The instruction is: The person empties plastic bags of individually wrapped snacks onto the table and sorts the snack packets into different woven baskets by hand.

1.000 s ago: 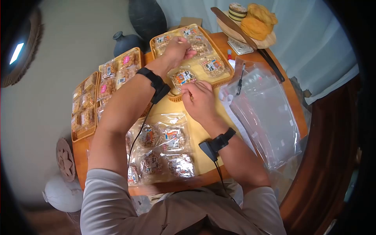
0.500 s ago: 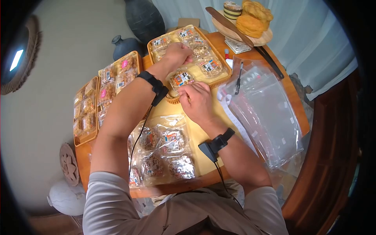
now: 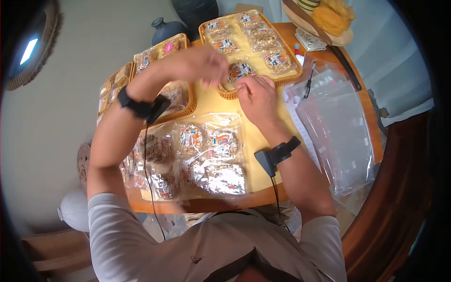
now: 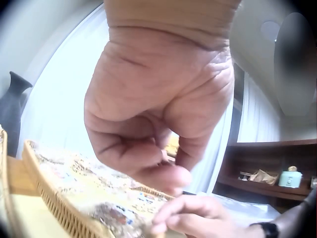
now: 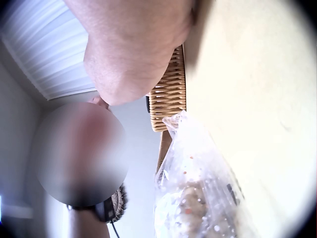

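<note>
My left hand (image 3: 199, 66), blurred, hangs over the left front edge of the far wicker tray (image 3: 297, 75). In the left wrist view this hand (image 4: 158, 99) has loosely bent fingers, with nothing visible in them. Against the tray's front rim, my right hand (image 3: 258, 98) has its fingers curled at the edge of the nearest wrapped snack pack (image 3: 242, 69); exactly where they pinch is partly hidden. Several clear-wrapped packs lie in rows in that tray. Closer to me, large clear bags of packs (image 3: 223, 141) lie flat on the yellow cloth (image 3: 209, 103).
Two more filled wicker trays (image 3: 192, 101) stand at the left. On the right lie flat clear bags (image 3: 345, 136), a pen (image 3: 308, 84) and a measuring tape (image 3: 298, 124). Dark vases (image 3: 169, 35) stand behind; a bread board (image 3: 347, 37) with a long knife (image 3: 345, 68) is back right.
My left hand has come off the packs in the far tray and moved left and toward me. My right hand stays at the tray's front rim. The head view has shifted.
</note>
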The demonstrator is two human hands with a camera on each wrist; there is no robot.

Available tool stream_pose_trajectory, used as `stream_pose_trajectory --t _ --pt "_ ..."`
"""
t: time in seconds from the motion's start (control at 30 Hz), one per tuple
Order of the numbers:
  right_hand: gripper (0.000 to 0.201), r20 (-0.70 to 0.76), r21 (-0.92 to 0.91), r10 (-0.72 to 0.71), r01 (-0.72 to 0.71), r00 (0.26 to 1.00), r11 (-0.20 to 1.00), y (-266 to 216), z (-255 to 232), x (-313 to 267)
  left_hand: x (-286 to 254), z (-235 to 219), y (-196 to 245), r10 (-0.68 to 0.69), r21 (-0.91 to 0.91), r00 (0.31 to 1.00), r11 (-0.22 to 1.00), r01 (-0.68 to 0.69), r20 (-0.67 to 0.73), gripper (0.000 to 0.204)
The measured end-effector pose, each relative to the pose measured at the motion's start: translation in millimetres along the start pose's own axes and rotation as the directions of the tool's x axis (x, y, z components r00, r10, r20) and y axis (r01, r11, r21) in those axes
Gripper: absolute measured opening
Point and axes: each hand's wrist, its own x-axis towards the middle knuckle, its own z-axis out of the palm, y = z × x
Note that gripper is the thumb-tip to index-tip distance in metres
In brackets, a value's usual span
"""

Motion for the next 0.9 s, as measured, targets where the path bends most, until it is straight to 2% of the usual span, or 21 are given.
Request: stream_pose_trajectory --t 0.03,0.07,0.1,0.13,0.2,0.27,0.37,0.5,0.6,0.67,0.73,0.8,0.83,0.9 --pt "0.005 0.005 -0.004 0.007 -0.007 1.000 1.000 -0.3 0.2 0.2 -23.2 14.2 10.6 -0.076 0.020 0.992 0.997 0.075 0.103 0.014" --pt "0.005 0.005 -0.013 0.011 -0.011 1.000 1.000 -0.1 0.5 1.2 -39.4 28.8 11.1 -0.083 0.253 0.987 0.966 0.046 0.136 0.018" --pt "0.005 0.000 -0.012 0.011 -0.011 1.000 1.000 0.0 0.6 1.3 -53.5 46.5 3.4 0.023 0.308 0.980 0.948 -0.083 0.195 0.026" --pt "0.005 -0.001 -0.012 0.008 -0.008 1.000 1.000 0.0 0.8 1.1 -64.2 64.4 4.6 -0.046 0.300 0.975 0.954 -0.021 0.215 0.031" --pt "0.006 -0.014 -0.023 0.006 -0.006 1.000 1.000 0.7 2.0 0.8 -79.7 99.2 11.9 -0.090 0.532 0.987 0.847 0.007 0.131 0.059" --pt "0.006 -0.019 -0.020 -0.002 0.002 1.000 1.000 2.3 2.7 -0.5 -84.9 125.8 9.4 -0.007 0.659 0.999 0.751 0.037 -0.049 0.073" --pt "0.006 -0.013 -0.021 0.003 -0.004 1.000 1.000 1.1 2.4 0.8 -81.7 136.9 2.6 -0.016 0.693 0.995 0.716 0.083 -0.102 0.079" --pt "0.006 0.019 -0.015 0.025 -0.025 1.000 1.000 1.1 1.3 0.4 -81.8 135.3 -6.4 0.017 0.664 0.995 0.746 0.053 -0.099 0.080" --pt "0.006 0.042 -0.032 0.033 -0.032 0.999 0.999 -1.1 -1.6 1.6 -80.0 134.9 -12.1 0.053 0.603 0.993 0.797 0.024 -0.110 0.072" --pt "0.007 0.083 0.000 0.024 -0.024 0.996 1.000 3.2 -1.6 -1.3 -83.3 130.9 -20.7 0.103 0.510 0.991 0.859 -0.046 -0.085 0.060" --pt "0.008 0.073 -0.029 0.027 -0.025 0.997 0.999 3.1 -1.0 1.2 -102.3 109.0 -6.8 0.029 0.409 0.992 0.912 0.025 -0.124 0.043" --pt "0.009 0.087 0.010 0.035 -0.036 0.996 0.999 3.2 -1.1 1.5 -132.4 88.1 -13.7 0.092 0.461 0.960 0.886 0.043 -0.266 0.038" --pt "0.009 0.084 0.019 0.055 -0.057 0.995 0.998 3.9 -0.9 0.5 -150.3 78.3 -14.6 0.071 0.456 0.956 0.887 0.070 -0.285 0.038" --pt "0.010 0.089 0.029 0.055 -0.057 0.995 0.998 6.2 0.3 -1.3 -189.2 63.3 -15.9 -0.123 0.405 0.937 0.878 0.257 -0.328 0.037"
